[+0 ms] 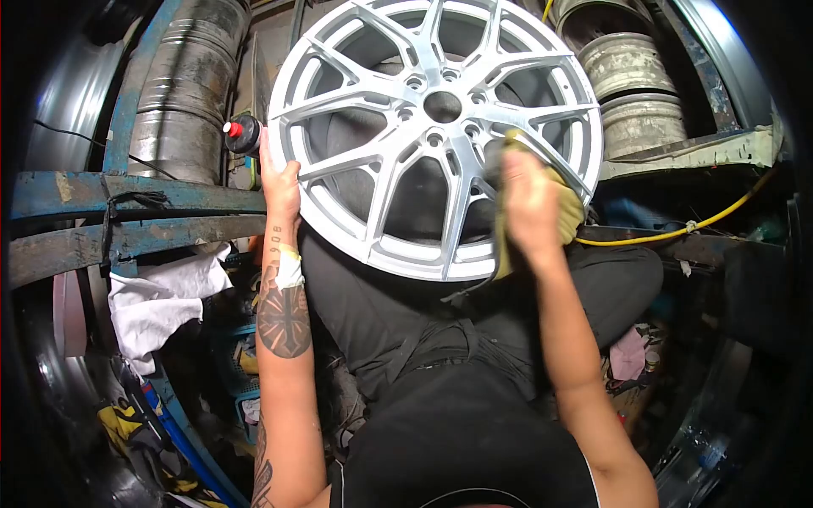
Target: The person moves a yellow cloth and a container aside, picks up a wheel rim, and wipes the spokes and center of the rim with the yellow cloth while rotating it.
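Observation:
A silver alloy wheel rim [464,161] with forked spokes and a round centre hole tilts up in front of my lap. My left hand [282,184] is closed around its left edge. Over the spokes at the lower right, my right hand [531,199] presses an olive-yellow cloth [566,201] against the wheel. That hand is slightly blurred, and part of the cloth is hidden beneath its fingers. A black bottle with a red cap [242,134] stands just left of my left hand.
Blue metal rails [186,196] run along the left, with a white rag [169,296] hanging below. Stacked bare wheels stand at left [188,93] and right [631,85]. A yellow hose [677,233] crosses the right side. A pink cloth [628,354] lies low at the right.

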A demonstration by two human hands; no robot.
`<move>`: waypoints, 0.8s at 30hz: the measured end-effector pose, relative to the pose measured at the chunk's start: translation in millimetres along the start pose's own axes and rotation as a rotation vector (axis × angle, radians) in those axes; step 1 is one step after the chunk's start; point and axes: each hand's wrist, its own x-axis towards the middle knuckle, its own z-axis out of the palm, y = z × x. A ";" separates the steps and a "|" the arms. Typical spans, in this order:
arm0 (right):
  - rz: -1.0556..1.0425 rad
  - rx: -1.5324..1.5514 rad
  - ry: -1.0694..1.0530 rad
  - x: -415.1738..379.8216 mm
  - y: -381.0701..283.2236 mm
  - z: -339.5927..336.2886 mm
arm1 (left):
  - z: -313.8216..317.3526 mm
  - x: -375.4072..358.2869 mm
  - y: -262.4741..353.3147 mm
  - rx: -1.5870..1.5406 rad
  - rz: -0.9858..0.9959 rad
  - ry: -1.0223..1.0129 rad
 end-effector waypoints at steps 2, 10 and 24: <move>-0.231 0.131 -0.429 -33.3 -12.2 28.6 | -2.8 -5.6 -4.8 0.027 0.008 -0.007; -0.773 -0.683 -0.590 -0.2 18.0 54.6 | -2.9 -3.5 -1.7 0.126 0.050 0.003; -0.388 -0.484 -0.402 -119.8 0.3 6.2 | 9.1 -9.5 14.8 0.161 -0.007 0.019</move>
